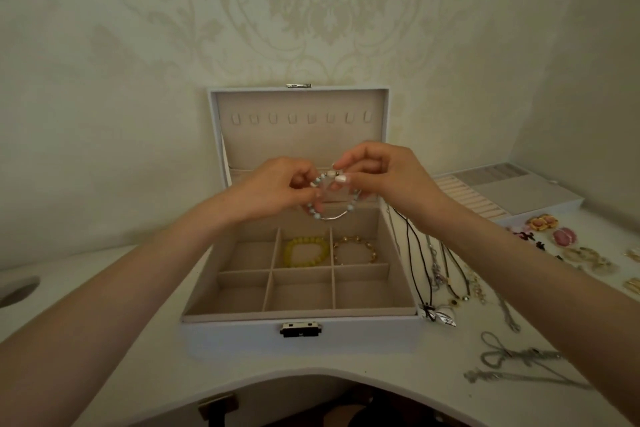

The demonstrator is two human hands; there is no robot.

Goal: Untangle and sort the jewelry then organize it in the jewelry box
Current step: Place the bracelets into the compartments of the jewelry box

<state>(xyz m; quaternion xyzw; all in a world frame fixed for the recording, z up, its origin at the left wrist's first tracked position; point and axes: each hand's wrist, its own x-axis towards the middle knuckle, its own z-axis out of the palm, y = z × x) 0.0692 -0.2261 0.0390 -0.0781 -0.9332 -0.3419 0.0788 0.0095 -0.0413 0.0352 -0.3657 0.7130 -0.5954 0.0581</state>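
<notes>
Head view: both hands hold a beaded bracelet above the open jewelry box.

Left hand (277, 185) and right hand (384, 180) each have curled fingertips pinching the pale blue and white beaded bracelet (333, 217), which hangs in a loop over the back of the white jewelry box (242, 329). Inside, a yellow bracelet (306, 251) lies in the middle compartment of the far row, with a gold bracelet (356, 248) in the compartment to its right. Necklaces (436, 274) lie on the white table (104, 305) just beside the box, on its right. Silver chains (512, 357) lie nearer, and a ring tray (519, 194) sits further back.
</notes>
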